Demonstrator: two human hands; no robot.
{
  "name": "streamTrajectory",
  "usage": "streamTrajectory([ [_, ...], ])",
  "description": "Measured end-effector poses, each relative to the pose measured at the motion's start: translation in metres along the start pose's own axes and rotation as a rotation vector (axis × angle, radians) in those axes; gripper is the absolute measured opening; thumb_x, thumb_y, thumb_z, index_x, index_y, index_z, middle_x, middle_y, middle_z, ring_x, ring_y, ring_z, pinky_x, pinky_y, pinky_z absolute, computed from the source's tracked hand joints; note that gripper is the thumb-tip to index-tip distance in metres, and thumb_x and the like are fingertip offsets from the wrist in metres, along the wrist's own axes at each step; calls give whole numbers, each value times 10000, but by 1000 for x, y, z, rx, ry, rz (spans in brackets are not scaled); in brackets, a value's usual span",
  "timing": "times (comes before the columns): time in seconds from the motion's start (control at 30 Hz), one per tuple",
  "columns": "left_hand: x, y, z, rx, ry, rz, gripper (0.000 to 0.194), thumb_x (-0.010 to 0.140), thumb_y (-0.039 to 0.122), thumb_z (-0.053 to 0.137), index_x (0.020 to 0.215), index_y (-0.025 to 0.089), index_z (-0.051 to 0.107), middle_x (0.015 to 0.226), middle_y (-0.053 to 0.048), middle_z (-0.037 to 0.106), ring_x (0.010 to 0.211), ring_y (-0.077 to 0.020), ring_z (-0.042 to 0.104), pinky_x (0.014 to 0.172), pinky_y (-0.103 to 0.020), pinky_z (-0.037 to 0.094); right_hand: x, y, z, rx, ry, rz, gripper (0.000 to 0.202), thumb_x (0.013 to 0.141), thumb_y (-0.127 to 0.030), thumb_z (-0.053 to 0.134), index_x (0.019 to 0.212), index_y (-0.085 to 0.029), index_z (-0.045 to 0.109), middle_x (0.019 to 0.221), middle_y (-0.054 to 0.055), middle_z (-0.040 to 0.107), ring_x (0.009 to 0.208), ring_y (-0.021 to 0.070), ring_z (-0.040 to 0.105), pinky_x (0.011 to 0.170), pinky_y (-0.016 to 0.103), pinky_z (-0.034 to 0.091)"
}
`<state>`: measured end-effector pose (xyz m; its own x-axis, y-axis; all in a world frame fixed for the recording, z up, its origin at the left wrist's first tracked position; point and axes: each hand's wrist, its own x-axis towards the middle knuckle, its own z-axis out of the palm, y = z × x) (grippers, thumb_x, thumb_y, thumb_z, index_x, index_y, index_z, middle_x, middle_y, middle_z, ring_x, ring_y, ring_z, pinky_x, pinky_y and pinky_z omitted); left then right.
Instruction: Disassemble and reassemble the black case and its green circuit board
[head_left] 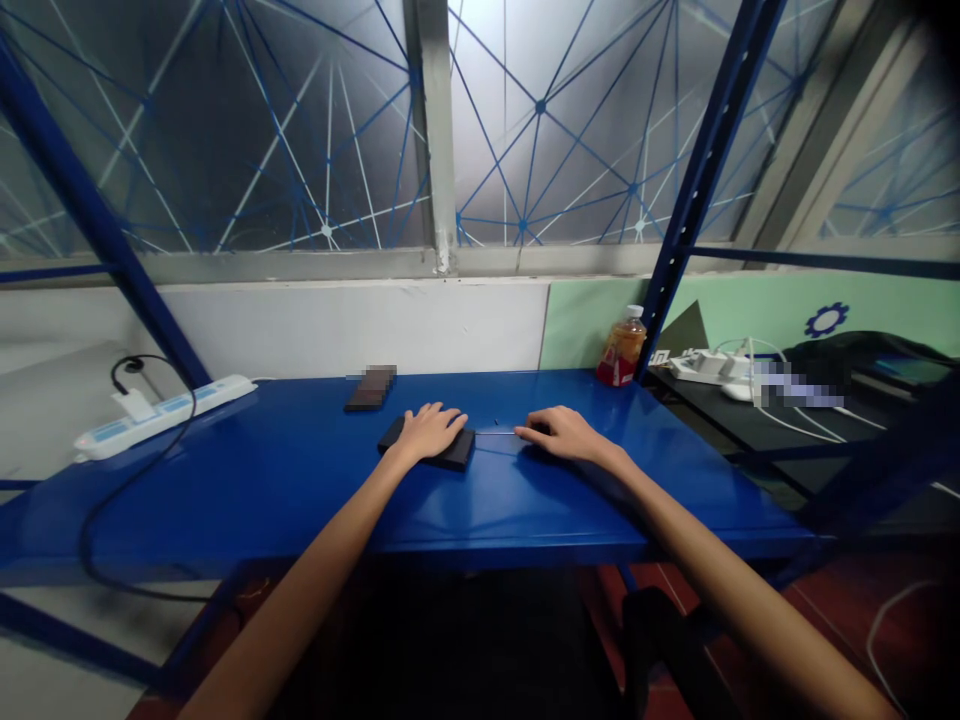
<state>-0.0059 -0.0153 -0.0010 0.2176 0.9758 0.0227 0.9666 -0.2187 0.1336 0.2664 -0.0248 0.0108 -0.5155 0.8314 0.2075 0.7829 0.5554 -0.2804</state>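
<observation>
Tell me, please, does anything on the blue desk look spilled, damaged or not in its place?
I see no spill or damage. One untidy thing: at the left, the black cable loops across the desk and sags over its front edge, where it might catch. The bottle stands upright.

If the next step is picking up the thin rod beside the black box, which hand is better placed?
Probably the right hand: its fingertips are at or very near one end of the thin rod. The left hand lies flat on the black box.
</observation>
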Motion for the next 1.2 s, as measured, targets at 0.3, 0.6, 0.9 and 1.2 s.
streamTrajectory([
  [0.3,0,2,0,9,5,-1,618,938,626,132,1341,356,515,1493,-55,419,1378,-357,324,1046,-630,252,1,5,-1,27,54,-46,405,809,-588,605,772,-187,648,713,25,651,617,134,518,571,251,279],
  [0.6,1,-1,1,18,-1,4,635,931,637,112,1349,363,505,1499,-55,410,1377,-363,325,1043,-622,258,1,6,0,20,8,-38,356,790,-551,640,820,-197,628,760,26,660,636,138,537,569,240,282],
  [0.9,2,-2,2,9,-2,3,640,929,646,119,1359,359,497,1502,-66,405,1382,-365,320,1047,-624,248,0,0,-3,-56,24,-23,475,865,-605,503,698,-187,654,639,41,625,568,143,505,545,266,251],
  [1.2,2,-2,2,8,-4,8,633,933,640,120,1354,361,500,1501,-63,407,1384,-364,315,1049,-627,243,0,4,-4,11,19,-30,389,800,-575,615,791,-187,651,785,44,664,670,152,543,591,249,301],
])
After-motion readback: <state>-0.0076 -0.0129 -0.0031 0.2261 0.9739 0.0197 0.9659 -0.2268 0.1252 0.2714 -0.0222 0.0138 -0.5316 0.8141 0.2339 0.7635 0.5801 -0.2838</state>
